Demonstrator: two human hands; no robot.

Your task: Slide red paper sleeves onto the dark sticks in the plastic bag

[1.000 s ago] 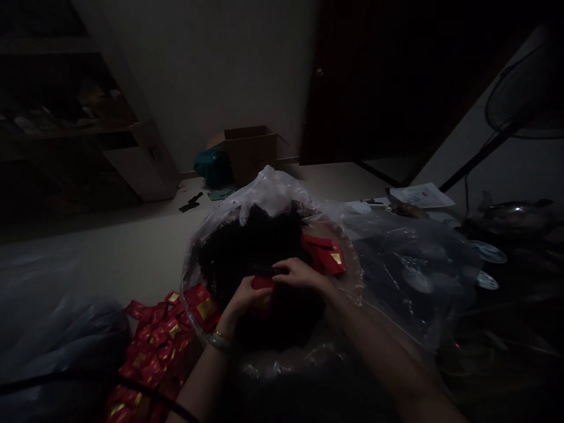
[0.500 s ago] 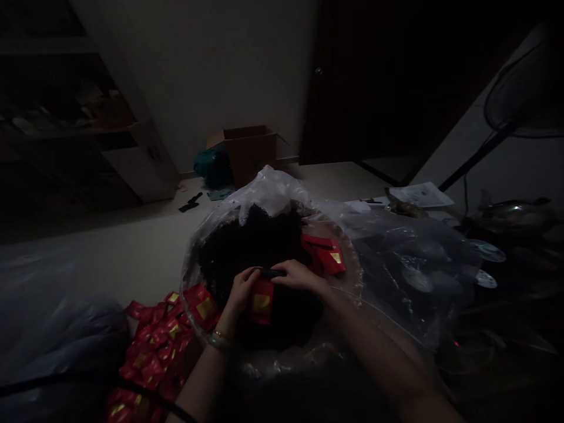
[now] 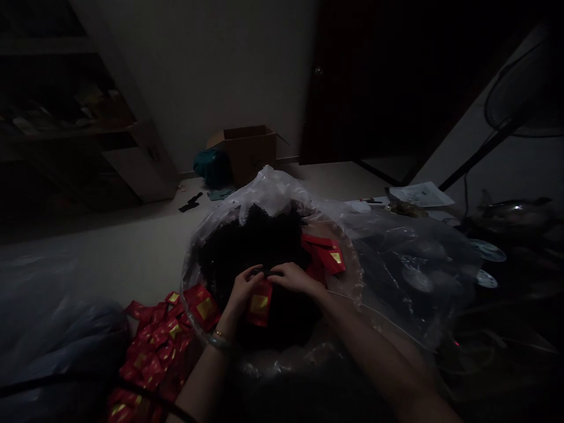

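In dim light, my left hand (image 3: 243, 289) pinches the top of a small red packet with a gold square (image 3: 259, 302), which hangs upright over a heap of dark loose material (image 3: 247, 249). My right hand (image 3: 293, 276) is closed at the packet's top edge, fingers meeting the left hand's, on a small dark item I cannot make out. The heap lies in a round basin lined with clear plastic (image 3: 273, 188). Two or three red packets (image 3: 328, 254) rest on the heap's right side.
A pile of several red packets (image 3: 154, 346) lies at the lower left, outside the basin. A cardboard box (image 3: 249, 150) and shelving (image 3: 88, 135) stand at the back. Plastic-covered dishes (image 3: 418, 264) and a fan (image 3: 524, 94) are on the right.
The red packet has been turned out from under my left hand and now hangs with its gold face showing. Both hands stayed over the heap.
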